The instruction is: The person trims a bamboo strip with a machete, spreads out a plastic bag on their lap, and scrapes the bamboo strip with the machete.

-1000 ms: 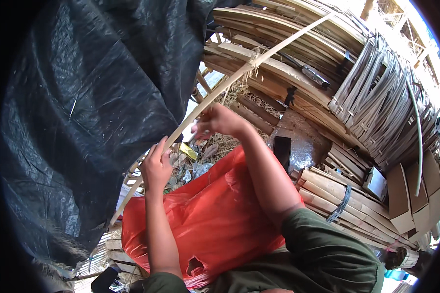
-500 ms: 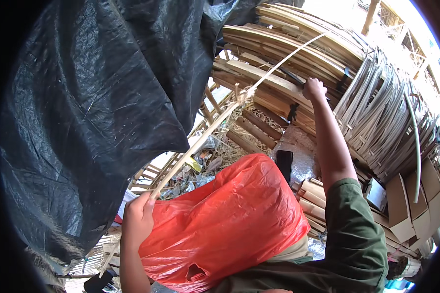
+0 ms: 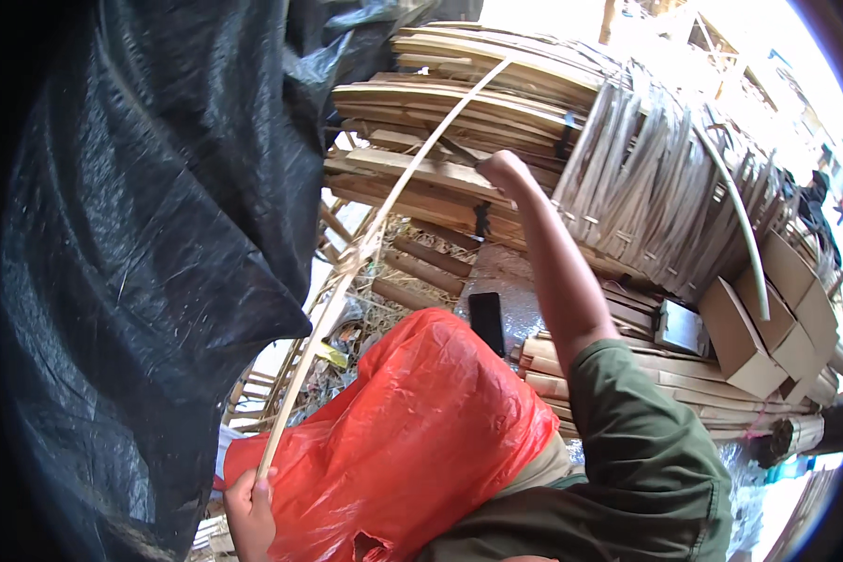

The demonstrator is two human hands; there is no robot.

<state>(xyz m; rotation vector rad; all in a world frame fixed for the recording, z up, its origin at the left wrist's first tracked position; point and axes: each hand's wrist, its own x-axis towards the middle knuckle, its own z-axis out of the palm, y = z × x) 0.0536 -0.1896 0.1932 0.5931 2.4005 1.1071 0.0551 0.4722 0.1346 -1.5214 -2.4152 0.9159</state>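
Note:
My left hand is closed round the lower end of a long, pale bamboo strip, low on the left. From there the strip slants up and away to the right, with frayed shavings about its middle. My right arm reaches far forward. Its hand is closed on what looks like a knife; the handle is hidden in my fist. The dark blade points left, its tip at or very near the strip. Red plastic sheeting, torn near its lower edge, covers my lap.
Black tarpaulin hangs at left. Stacked bamboo slats lie ahead, beside a bundle of thin grey strips. A phone rests beyond my lap. Cardboard boxes and split bamboo pieces are at right.
The view has shifted, so most things sit further left. My left hand has come down nearer my body with the strip, whose frayed part is now further from the blade.

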